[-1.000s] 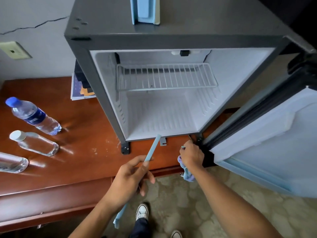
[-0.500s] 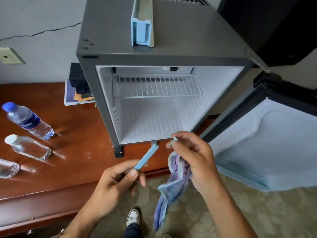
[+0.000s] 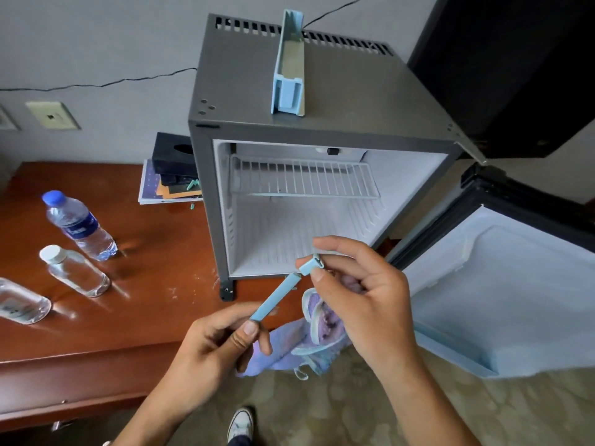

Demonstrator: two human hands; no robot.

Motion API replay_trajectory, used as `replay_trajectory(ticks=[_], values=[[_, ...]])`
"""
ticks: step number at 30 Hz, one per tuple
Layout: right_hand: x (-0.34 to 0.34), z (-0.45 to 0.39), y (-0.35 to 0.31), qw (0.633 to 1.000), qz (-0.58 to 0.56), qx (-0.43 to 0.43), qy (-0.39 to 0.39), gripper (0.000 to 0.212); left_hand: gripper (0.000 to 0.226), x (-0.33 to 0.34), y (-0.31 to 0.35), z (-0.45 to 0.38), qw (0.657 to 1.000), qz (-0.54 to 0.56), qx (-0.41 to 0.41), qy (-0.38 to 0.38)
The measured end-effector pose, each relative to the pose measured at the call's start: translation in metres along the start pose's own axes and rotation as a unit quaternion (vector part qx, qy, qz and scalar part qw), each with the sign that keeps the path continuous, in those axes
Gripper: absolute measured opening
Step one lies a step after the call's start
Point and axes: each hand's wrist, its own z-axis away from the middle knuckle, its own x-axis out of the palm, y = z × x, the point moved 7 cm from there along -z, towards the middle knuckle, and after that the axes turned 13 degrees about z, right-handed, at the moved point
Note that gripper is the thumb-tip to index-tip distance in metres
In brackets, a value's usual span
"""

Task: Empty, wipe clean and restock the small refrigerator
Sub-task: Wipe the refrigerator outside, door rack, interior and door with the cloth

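Observation:
The small grey refrigerator (image 3: 322, 91) stands on the wooden table with its door (image 3: 515, 284) swung open to the right. Inside it only a white wire shelf (image 3: 302, 178) shows. My left hand (image 3: 212, 346) grips the lower end of a thin pale-blue plastic strip (image 3: 277, 297). My right hand (image 3: 360, 297) pinches a small pale-blue clip (image 3: 311, 266) at the strip's upper end and also holds a purple cloth (image 3: 309, 336) in its palm. Both hands hover in front of the fridge's bottom edge.
A pale-blue door shelf bin (image 3: 288, 69) stands on the fridge top. Three water bottles (image 3: 77, 226) (image 3: 75, 272) (image 3: 19, 304) are on the brown table (image 3: 135, 300) at the left. Books and a black box (image 3: 174, 169) sit behind the fridge's left side.
My right hand has lifted from the fridge's lower hinge area with the cloth and a small clip, and brought the clip to the strip's upper end. The view has tilted upward.

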Motion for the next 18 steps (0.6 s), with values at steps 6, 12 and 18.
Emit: replay_trajectory(ticks=[6, 12, 18], values=[[0.003, 0.0, 0.001, 0.999, 0.042, -0.024, 0.001, 0.028, 0.021, 0.005, 0.008, 0.008, 1.0, -0.009, 0.004, 0.006], [0.004, 0.0, 0.0, 0.998, 0.049, -0.047, -0.016, 0.025, 0.026, 0.006, 0.011, 0.012, 0.999, -0.027, -0.003, 0.022], [0.006, -0.001, 0.001, 0.997, 0.049, -0.041, -0.049, 0.021, 0.023, 0.009, 0.013, 0.013, 0.999, -0.03, -0.006, 0.03]])
